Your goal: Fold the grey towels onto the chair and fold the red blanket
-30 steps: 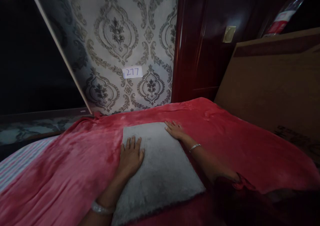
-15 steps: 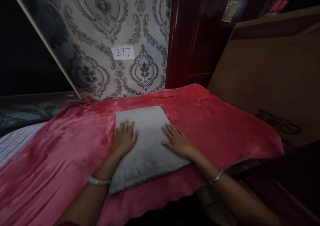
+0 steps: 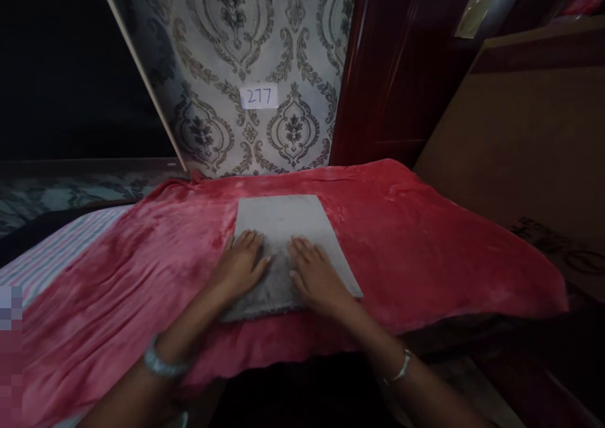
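A flat grey folded cloth (image 3: pixel 283 223) lies on a red plush blanket (image 3: pixel 416 245) that covers a bed. My left hand (image 3: pixel 241 265) rests palm down on the cloth's near left part, fingers spread. Beside it, my right hand (image 3: pixel 314 277) presses flat on the near right part, fingers pointing away from me. Both hands lie close together, a small gap between them. Each wrist wears a bangle.
Patterned wallpaper with a paper label reading 277 (image 3: pixel 258 96) stands behind the bed. A dark red wooden door (image 3: pixel 401 81) is at the back right, a large brown cardboard panel (image 3: pixel 529 144) leans on the right. A striped sheet (image 3: pixel 57 251) shows at the left.
My right hand slid from the cloth's far right corner toward me and inward, ending next to the left hand. The view pulled back and shifted.
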The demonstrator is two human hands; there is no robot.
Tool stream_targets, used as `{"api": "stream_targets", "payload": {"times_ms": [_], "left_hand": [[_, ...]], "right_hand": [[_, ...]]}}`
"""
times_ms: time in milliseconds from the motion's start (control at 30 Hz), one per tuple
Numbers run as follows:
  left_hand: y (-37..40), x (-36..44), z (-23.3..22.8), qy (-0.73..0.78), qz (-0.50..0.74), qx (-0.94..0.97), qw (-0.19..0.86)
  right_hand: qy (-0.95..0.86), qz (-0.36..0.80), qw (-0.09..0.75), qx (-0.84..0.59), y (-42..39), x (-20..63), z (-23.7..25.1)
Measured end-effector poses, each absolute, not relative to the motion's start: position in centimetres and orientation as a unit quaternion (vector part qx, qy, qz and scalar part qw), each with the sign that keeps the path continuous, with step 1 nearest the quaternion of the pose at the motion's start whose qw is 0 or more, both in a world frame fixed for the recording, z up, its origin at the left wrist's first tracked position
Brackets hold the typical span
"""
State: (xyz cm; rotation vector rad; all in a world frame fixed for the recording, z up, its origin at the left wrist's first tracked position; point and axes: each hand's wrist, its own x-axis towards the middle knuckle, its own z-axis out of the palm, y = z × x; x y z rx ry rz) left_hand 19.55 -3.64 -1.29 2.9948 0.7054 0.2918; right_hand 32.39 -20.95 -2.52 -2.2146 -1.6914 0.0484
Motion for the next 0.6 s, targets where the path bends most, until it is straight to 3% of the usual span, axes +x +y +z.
{"api": "stream_targets", "payload": {"times_ms": [233, 433, 600], "left_hand": [[-6.7, 15.0, -6.8, 0.224, 0.126, 0.966, -0.015], [-6.7, 15.4, -7.0, 0.218, 0.139, 0.966, -0.010], [-7.1, 15.4, -6.8, 0.227, 0.149, 0.963, 0.003]], "right_hand": [[-0.639, 0.046, 0.153, -0.752, -20.0, 30.0, -4.1], [-0.483, 0.053, 0.148, -0.862, -27.0, 36.4, -7.4], [-0.435, -0.015, 0.212, -0.875, -30.1, 39.5, -8.7]]}}
